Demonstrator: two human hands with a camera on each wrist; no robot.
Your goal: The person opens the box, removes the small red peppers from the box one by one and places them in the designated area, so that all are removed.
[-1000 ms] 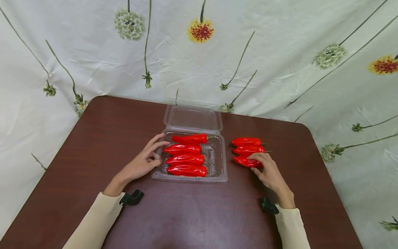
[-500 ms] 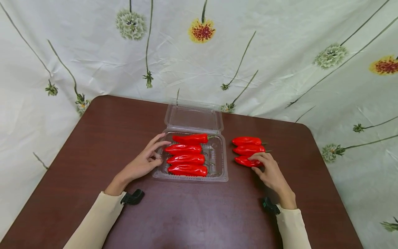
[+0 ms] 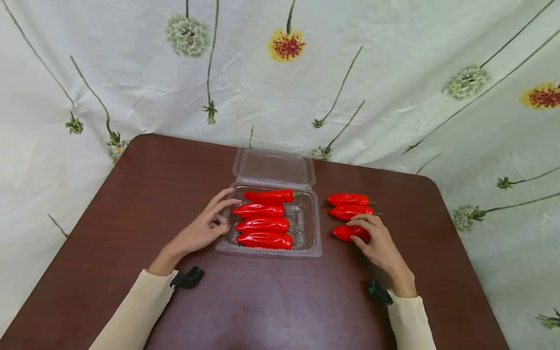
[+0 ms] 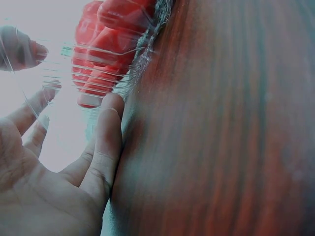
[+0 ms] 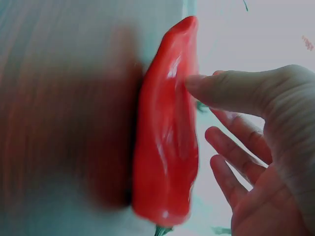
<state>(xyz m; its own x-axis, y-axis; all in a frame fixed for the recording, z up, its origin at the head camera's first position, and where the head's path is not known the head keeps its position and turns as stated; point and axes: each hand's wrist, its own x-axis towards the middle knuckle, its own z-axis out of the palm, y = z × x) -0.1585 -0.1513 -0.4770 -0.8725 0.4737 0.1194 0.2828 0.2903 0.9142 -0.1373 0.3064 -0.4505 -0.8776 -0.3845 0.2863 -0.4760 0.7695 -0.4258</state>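
A clear plastic clamshell container (image 3: 309, 226) lies open on the table, with several shiny red peppers (image 3: 262, 224) stacked in a column inside it. At its left wall is my left hand (image 3: 197, 233), fingers spread and fairly straight. In the left wrist view the thumb (image 4: 108, 130) touches the container's side. To the right of the container, my right hand (image 3: 380, 243) pinches another red pepper (image 3: 342, 232) between thumb and fingers. That pepper fills the middle of the right wrist view, its stem end down. Two more red peppers (image 3: 347, 199) lie side by side just beyond it.
The container's clear lid (image 3: 274, 165) is folded back toward the table's far edge. A dark reddish-brown table (image 3: 271, 301) carries everything. Behind it hangs a white flower-print cloth (image 3: 245, 97). Each wrist wears a black strap-on camera (image 3: 188, 278).
My right hand has drawn its pepper slightly toward me, opening a gap from the two peppers beyond. The left hand has stayed at the container's side.
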